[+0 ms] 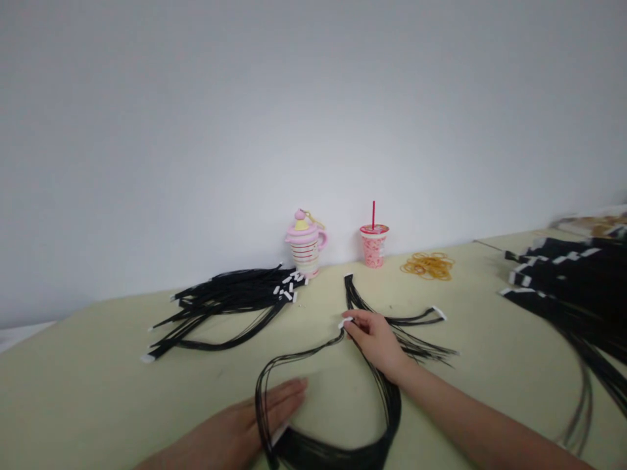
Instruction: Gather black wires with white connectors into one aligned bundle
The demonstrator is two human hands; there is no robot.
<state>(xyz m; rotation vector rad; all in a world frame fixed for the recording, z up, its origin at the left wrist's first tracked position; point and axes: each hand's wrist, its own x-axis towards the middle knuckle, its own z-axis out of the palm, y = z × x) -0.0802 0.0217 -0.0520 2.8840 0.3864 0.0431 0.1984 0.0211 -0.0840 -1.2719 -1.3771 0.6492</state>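
A black wire harness [392, 408] with white connectors curves in a loop on the table in front of me. My right hand [375, 339] pinches a small white connector [344, 322] at one end of its thin wires. My left hand [274, 411] lies low at the left of the loop, fingers stretched out and together, behind some of the wires. Close to that hand's lower edge is another white connector [280, 433]. Whether the left palm touches it is hidden. Loose wire ends and a further white connector [439, 313] spread out beyond my right hand.
A pile of black harnesses [230, 290] lies at the back left. Behind stand a pink striped pitcher-shaped ornament [305, 248] and a pink cup with a straw [374, 249]. Yellow rubber bands [430, 266] lie right of them. More black harnesses [578, 274] are heaped at the right.
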